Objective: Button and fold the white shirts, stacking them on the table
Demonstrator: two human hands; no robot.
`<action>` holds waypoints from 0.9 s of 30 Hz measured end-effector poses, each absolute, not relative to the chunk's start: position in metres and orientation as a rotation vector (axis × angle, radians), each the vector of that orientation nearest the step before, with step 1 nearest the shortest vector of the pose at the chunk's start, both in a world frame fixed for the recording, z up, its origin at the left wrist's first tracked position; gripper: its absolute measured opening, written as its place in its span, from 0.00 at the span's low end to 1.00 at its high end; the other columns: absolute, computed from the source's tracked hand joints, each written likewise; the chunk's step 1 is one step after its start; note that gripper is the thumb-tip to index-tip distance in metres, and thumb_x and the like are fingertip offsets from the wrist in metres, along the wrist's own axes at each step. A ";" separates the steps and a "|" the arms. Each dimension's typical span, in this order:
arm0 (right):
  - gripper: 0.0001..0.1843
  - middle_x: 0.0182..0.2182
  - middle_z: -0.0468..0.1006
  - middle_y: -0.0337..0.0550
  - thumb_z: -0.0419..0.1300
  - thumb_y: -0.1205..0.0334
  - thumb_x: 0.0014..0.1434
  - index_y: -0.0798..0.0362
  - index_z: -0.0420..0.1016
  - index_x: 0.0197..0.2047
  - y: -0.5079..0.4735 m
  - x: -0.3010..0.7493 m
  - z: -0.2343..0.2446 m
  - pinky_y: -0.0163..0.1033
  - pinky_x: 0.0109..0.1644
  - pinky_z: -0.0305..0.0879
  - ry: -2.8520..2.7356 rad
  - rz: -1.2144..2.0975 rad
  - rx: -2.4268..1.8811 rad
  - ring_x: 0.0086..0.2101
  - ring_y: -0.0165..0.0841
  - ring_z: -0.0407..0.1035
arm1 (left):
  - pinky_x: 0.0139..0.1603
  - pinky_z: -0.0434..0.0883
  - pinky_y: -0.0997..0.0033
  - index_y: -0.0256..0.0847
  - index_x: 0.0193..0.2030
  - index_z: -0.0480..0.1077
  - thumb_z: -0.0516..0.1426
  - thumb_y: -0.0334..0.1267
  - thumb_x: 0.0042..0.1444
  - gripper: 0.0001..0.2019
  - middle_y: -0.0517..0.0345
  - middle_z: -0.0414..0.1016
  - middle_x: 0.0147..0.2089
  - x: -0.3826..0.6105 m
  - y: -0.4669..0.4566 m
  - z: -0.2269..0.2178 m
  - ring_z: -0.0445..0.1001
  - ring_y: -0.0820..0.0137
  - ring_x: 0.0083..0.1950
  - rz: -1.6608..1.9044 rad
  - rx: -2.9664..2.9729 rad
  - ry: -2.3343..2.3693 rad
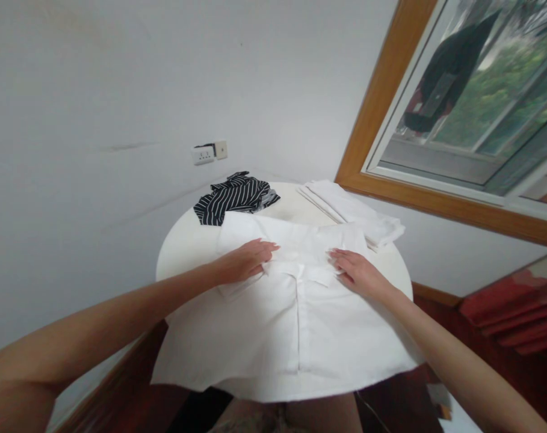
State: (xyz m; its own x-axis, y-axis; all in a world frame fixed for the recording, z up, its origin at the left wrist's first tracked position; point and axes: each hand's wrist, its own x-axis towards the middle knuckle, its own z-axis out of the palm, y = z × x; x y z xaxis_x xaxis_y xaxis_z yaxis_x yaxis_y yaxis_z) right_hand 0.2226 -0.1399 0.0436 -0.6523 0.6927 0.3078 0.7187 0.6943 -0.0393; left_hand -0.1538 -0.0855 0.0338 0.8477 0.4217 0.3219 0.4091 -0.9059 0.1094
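Observation:
A white skirt (264, 337) lies spread over the table, its wide waist part toward the wall and its hem hanging over the near edge. Down its middle runs a seam or slit, with small folds where it meets the waist part. My left hand (248, 261) rests on the left of the waist part, palm down with fingers stretched toward the middle. On the other side, my right hand (355, 272) lies on the cloth with its fingers extended inward. Neither hand grips anything that I can see.
The round white table (178, 246) stands against the wall. Behind the skirt are a crumpled black-and-white striped garment (237, 198) and a folded white cloth (345, 204). A socket (203, 155) is on the wall, a wood-framed window (367, 120) at right, red fabric (517, 300) below it.

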 end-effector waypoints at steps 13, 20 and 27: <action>0.27 0.59 0.69 0.51 0.49 0.69 0.59 0.53 0.64 0.62 -0.153 0.229 0.033 0.50 0.63 0.58 -2.562 0.082 -1.262 0.58 0.38 0.63 | 0.67 0.59 0.58 0.41 0.58 0.65 0.47 0.26 0.57 0.23 0.49 0.65 0.64 -0.168 -0.087 0.034 0.62 0.64 0.66 0.317 2.859 0.702; 0.20 0.52 0.77 0.41 0.50 0.58 0.62 0.48 0.76 0.53 -0.144 0.221 0.071 0.41 0.58 0.63 -2.646 0.167 -1.413 0.52 0.38 0.70 | 0.63 0.62 0.61 0.45 0.55 0.70 0.51 0.34 0.57 0.19 0.53 0.73 0.57 -0.164 -0.090 0.058 0.68 0.64 0.60 0.304 2.913 0.679; 0.21 0.47 0.77 0.55 0.51 0.56 0.63 0.56 0.73 0.54 -0.092 0.245 0.087 0.47 0.53 0.62 -1.980 -0.488 -2.002 0.49 0.45 0.68 | 0.54 0.65 0.51 0.36 0.46 0.73 0.45 0.50 0.62 0.23 0.39 0.74 0.46 -0.192 -0.067 0.092 0.68 0.51 0.53 0.656 2.775 1.989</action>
State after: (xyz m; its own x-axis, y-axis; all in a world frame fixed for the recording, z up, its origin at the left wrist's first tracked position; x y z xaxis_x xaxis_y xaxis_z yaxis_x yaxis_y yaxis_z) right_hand 0.2452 -0.0921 0.0874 0.0018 0.9036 0.4283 0.9992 -0.0189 0.0356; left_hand -0.1919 -0.0673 0.0924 0.2943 0.8256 0.4814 0.9500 -0.3078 -0.0529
